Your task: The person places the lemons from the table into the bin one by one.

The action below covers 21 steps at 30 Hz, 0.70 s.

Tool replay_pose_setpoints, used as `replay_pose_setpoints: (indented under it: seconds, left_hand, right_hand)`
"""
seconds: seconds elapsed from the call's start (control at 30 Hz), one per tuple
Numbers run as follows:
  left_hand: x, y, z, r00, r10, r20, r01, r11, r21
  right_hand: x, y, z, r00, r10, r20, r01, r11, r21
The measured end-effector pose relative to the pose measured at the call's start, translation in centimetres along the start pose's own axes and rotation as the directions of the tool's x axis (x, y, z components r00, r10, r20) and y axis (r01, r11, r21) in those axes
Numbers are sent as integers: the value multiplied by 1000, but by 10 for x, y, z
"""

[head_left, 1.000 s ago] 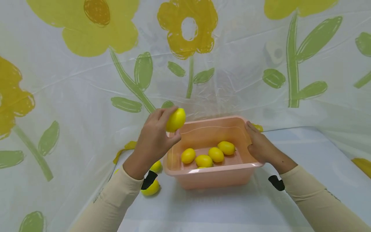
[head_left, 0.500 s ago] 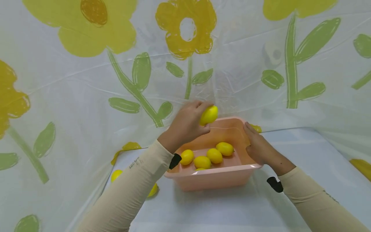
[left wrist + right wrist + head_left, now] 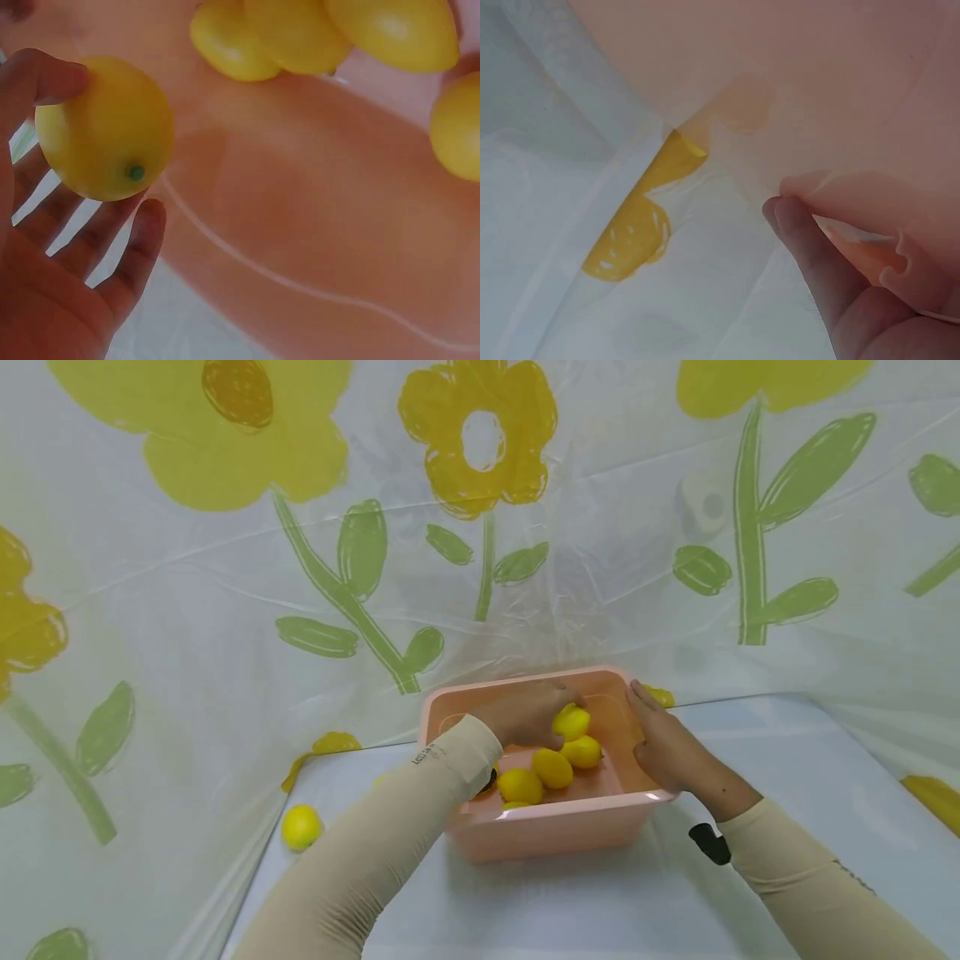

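The left hand (image 3: 525, 720) reaches down inside the pink tub (image 3: 540, 831), its fingers (image 3: 139, 240) loosely spread and curled round a lemon (image 3: 105, 129); the thumb presses the top of the fruit and the other fingertips sit under it, so the lemon is held between them with its green stem end facing the palm. In the head view this lemon (image 3: 572, 722) hangs low in the tub, just above and behind the other lemons (image 3: 551, 768) lying on the tub floor, which sit just beyond the fingertips toward the person's side. The right hand (image 3: 667, 747) rests on the tub's right wall, thumb inside the rim and fingers (image 3: 810, 247) folded against the outside, gripping the edge. A loose lemon (image 3: 301, 827) lies on the white table (image 3: 570, 902) well to the left of the left forearm, near the flowered sheet (image 3: 225, 568).
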State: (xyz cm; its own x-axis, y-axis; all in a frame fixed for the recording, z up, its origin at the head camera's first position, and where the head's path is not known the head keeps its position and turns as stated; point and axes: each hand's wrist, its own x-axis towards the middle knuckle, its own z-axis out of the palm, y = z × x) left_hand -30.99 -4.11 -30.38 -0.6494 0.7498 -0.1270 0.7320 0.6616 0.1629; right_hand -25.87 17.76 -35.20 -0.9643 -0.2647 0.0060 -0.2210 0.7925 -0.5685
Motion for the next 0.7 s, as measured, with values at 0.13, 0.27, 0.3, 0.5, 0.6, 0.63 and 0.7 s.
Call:
replay_pose_setpoints:
  seconds: [0.13,0.27,0.3,0.5,0.6,0.63,0.7]
  left_hand:
    - [3,1,11,998,-36,47,36,999,-3]
    - [4,-2,19,994,-66,88,68,998,-18]
    - [4,-3,21,992,-72,100,75,997,-27]
    - [0,-5,30,974,-138,180,157,983,-98]
    - [-1,-5,34,965,-167,201,194,973,-123]
    - [-1,-5,35,963,-176,206,205,970,-128]
    - [-1,-5,37,960,-183,212,215,967,-137]
  right_hand:
    - [1,1,1,1000,-6,-5,6,1000,-6]
    - [1,2,2,1000,-27,-16,27,1000,-9]
    - [1,2,2,999,-29,-18,29,1000,-10]
    - [1,2,1,1000,-19,-20,19,1000,-17]
    - [2,2,1,1000,-11,-15,11,1000,-18]
    - [2,2,1,1000,-10,-15,10,1000,-18]
    - [2,3,2,1000,-10,-15,10,1000,-19]
